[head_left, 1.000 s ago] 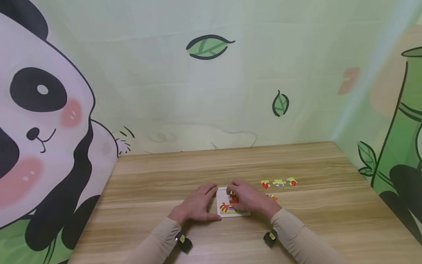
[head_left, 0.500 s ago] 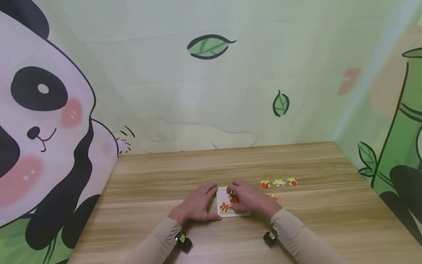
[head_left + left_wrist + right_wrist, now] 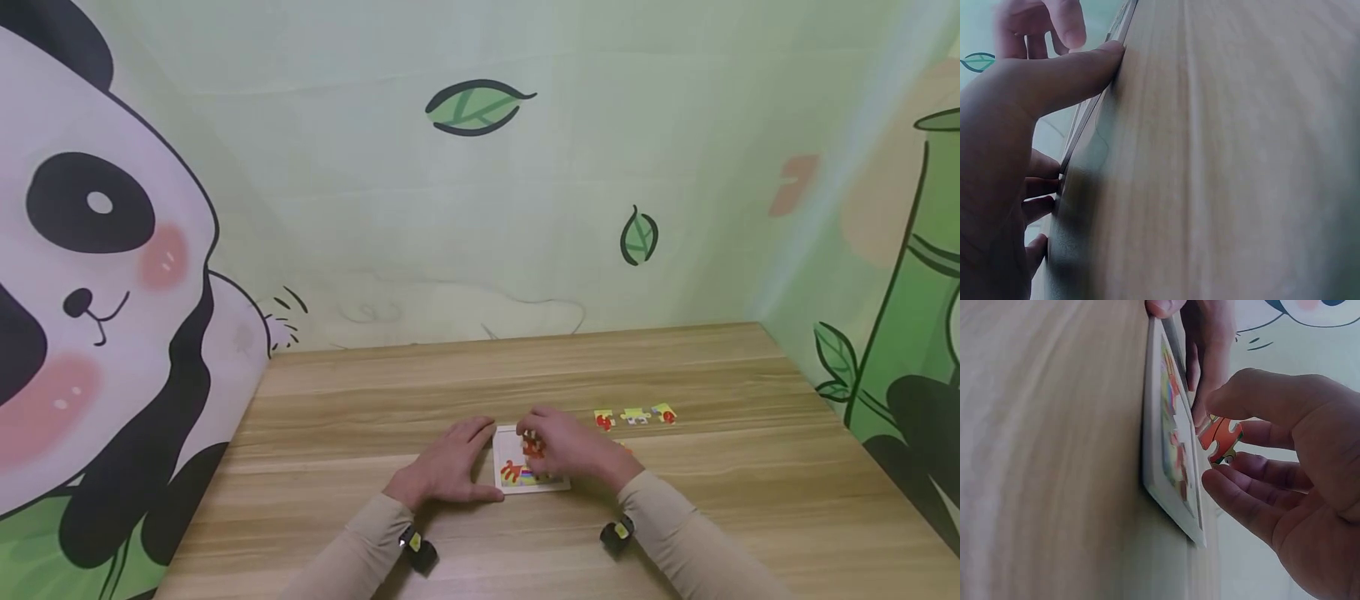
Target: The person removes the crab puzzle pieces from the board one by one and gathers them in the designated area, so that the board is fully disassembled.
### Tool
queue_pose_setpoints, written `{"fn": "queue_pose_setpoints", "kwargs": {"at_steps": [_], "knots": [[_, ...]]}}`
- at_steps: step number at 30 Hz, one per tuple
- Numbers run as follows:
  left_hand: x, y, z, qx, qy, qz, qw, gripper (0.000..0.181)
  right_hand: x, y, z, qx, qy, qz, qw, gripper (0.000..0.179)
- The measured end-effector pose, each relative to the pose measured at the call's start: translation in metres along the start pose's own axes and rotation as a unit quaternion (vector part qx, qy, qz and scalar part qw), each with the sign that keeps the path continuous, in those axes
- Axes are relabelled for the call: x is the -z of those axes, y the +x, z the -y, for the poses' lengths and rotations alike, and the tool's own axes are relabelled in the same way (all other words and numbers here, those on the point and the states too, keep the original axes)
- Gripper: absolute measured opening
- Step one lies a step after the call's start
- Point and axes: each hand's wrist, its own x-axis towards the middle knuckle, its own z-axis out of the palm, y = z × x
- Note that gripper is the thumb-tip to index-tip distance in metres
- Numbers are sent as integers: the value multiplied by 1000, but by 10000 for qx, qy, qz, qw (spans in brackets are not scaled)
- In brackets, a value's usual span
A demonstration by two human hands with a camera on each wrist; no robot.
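Observation:
A white-framed puzzle tray lies on the wooden table, its near rows filled with red, yellow and striped pieces. My left hand rests at the tray's left side, fingers spread, with the thumb along the near left corner. Over the tray's right part, my right hand pinches a red puzzle piece between thumb and fingers. In the right wrist view that piece is tilted and held just above the tray; it has some green and yellow at its edges. The right hand hides part of the tray in the head view.
Loose puzzle pieces lie on the table to the right: a red-and-yellow one, a yellow one and a yellow-and-red one. Another piece is mostly hidden behind the right wrist. A printed cloth backdrop stands behind the table.
The red piece has turned slightly in my right fingers, and the right hand has shifted a little. My left hand keeps its place beside the tray.

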Motion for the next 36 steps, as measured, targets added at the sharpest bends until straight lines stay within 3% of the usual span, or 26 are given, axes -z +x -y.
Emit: {"fn": "queue_pose_setpoints", "kwargs": {"at_steps": [14,25,36], "knots": [[1,0,0,40,-11,51,10000,107,12,-3,-9,450,-34,-384,9982,46],[1,-1,0,17,25,91,10000,107,30,-16,-19,-167,-251,-316,9990,46],[1,-1,1,-2,33,59,10000,106,46,-31,-28,-240,-322,-433,9983,45]]}}
